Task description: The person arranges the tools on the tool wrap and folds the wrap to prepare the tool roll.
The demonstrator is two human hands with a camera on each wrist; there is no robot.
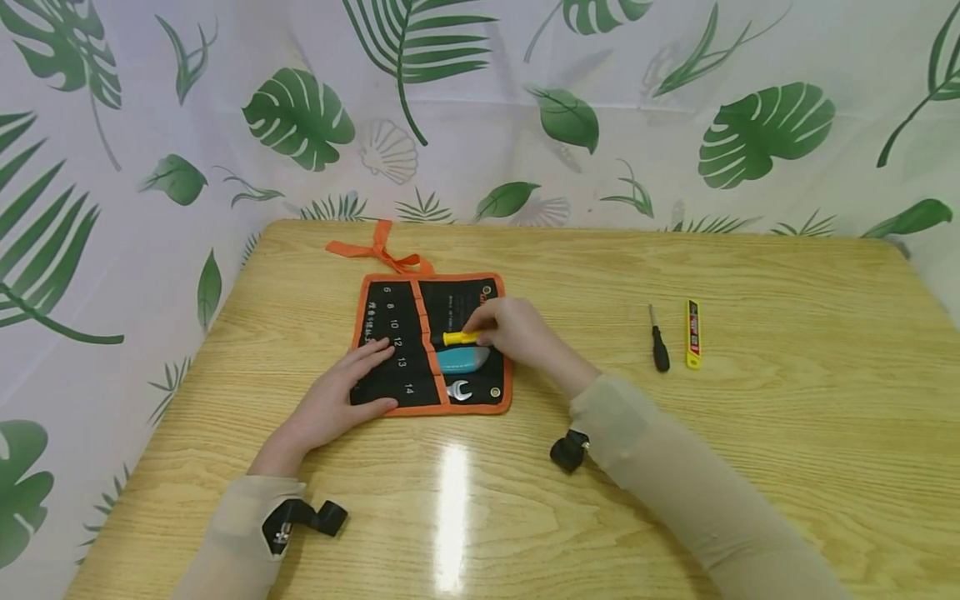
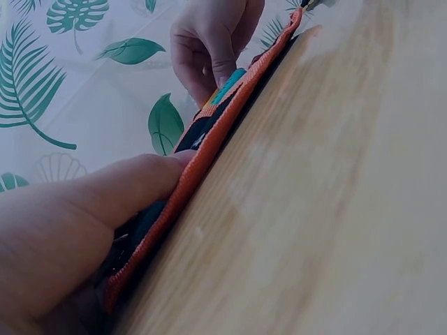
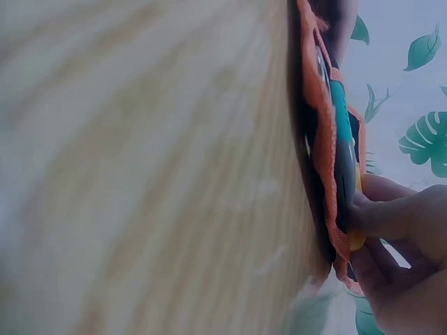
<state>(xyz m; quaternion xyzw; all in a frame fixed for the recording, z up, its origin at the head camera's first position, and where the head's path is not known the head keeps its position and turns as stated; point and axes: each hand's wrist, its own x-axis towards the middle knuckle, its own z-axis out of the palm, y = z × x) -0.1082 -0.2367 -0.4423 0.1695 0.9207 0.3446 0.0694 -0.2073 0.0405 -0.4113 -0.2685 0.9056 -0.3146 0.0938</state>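
Observation:
A black tool pouch (image 1: 382, 375) with orange trim lies spread on the table. My left hand (image 1: 337, 400) rests on its left part with fingers spread, the thumb near the front edge. With thumb and fingers, my right hand (image 1: 517, 333) pinches a tool with a yellow handle (image 1: 459, 338), whose far end is hidden in a pocket of the pouch. Beside it, a teal-handled tool (image 1: 461, 360) sticks out of the pocket row. An open-end wrench (image 1: 459, 390) shows its jaw nearest the front edge. In the right wrist view, fingertips grip the yellow handle (image 3: 357, 241).
To the right on the wooden table (image 1: 787, 417) lie a black-handled screwdriver (image 1: 659, 346) and a yellow utility knife (image 1: 693, 335). An orange tie ribbon (image 1: 381, 247) trails behind the pouch. A leaf-patterned cloth (image 1: 480, 108) hangs along the back and left.

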